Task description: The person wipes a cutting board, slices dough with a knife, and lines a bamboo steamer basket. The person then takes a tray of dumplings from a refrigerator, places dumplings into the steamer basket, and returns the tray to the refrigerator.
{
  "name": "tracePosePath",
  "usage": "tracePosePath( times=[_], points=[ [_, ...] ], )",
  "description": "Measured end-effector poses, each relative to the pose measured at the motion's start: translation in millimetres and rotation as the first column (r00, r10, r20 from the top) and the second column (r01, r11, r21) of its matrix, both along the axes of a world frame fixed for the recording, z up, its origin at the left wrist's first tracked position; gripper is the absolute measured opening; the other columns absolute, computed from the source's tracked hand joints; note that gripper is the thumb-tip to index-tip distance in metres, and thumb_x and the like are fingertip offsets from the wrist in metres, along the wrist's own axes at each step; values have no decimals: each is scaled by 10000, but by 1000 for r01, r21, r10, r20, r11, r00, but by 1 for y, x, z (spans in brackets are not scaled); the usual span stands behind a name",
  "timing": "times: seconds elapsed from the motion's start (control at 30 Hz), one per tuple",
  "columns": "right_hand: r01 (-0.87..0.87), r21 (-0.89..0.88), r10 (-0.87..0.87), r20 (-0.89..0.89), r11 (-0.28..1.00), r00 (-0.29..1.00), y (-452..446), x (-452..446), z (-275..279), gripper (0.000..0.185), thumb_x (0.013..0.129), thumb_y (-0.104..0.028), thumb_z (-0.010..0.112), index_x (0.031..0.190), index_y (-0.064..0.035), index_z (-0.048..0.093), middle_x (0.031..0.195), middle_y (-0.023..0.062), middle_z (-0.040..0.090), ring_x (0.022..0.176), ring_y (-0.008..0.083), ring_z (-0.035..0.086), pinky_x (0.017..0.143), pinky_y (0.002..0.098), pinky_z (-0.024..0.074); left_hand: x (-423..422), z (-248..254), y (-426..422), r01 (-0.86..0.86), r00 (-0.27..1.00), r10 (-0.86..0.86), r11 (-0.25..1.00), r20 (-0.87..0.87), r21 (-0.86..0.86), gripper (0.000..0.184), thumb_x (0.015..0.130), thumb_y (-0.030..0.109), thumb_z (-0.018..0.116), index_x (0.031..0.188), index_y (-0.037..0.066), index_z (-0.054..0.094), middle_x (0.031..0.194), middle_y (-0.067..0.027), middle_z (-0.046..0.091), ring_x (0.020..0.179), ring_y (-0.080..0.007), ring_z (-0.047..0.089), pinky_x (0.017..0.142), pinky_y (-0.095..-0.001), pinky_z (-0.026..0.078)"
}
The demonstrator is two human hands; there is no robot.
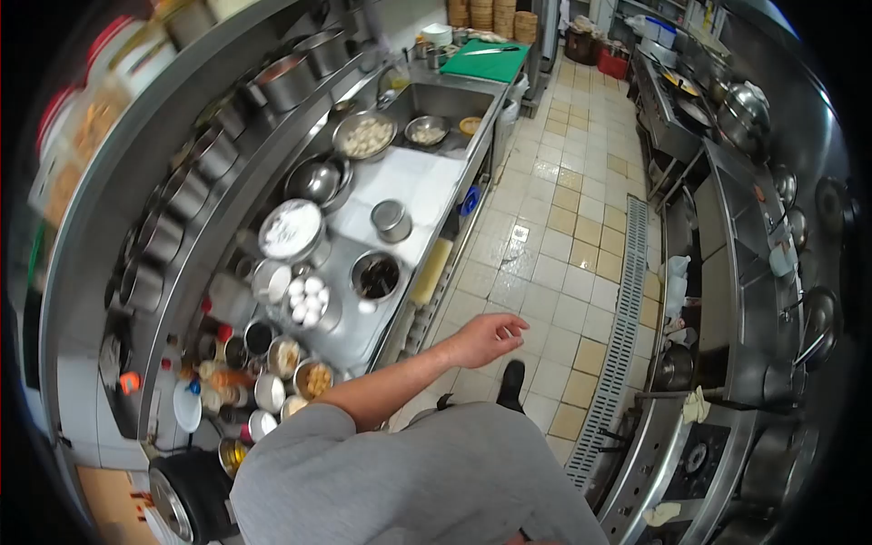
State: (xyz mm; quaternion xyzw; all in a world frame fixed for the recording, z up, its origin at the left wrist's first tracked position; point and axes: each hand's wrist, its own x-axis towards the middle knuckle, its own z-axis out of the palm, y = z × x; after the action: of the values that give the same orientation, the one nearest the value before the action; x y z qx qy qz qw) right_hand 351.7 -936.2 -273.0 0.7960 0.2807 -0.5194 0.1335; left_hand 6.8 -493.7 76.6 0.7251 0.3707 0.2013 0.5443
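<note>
My left hand hangs over the tiled floor in front of my body, its fingers loosely curled and apart, holding nothing. It touches no object; the steel counter lies to its left. On that counter stand a bowl of dark food, a container of eggs, a closed round tin and a white-topped tub. My right hand does not show; the grey shirt fills the bottom of the view.
A sink with bowls and a green cutting board with a knife are farther along the counter. Pots line the left shelf. A floor drain grate runs before the stoves at right. A black shoe shows below.
</note>
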Motion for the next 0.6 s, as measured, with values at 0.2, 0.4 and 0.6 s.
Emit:
tracePosePath(
  times=[0.2,0.4,0.6],
  points=[
    [122,83,-116,-76,989,990,180,77,-39,310,882,-316,643,940,-38,766,1029,195,760,956,397,723,827,506,562,113,-31,122,241,964,-250,966,-94,-99,371,987,200,710,1328,61,658,1125,-120,724,973,-222,706,873,-366,580],
    [297,391,-324,3,871,946,438,306,-80,294,863,-295,654,896,-27,770,960,206,770,897,409,730,780,515,559,135,-21,279,71,996,-62,981,-59,179,358,986,178,709,1308,26,667,1165,-134,725,995,-235,720,897,-370,578],
    [157,811,-103,-120,564,987,889,348,126,327,885,-67,688,1196,31,716,975,113,755,831,226,687,743,365,534,95,-53,430,-351,936,350,936,-22,-25,338,983,183,722,1285,36,686,1146,-133,746,981,-209,713,890,-356,574]
  ],
)
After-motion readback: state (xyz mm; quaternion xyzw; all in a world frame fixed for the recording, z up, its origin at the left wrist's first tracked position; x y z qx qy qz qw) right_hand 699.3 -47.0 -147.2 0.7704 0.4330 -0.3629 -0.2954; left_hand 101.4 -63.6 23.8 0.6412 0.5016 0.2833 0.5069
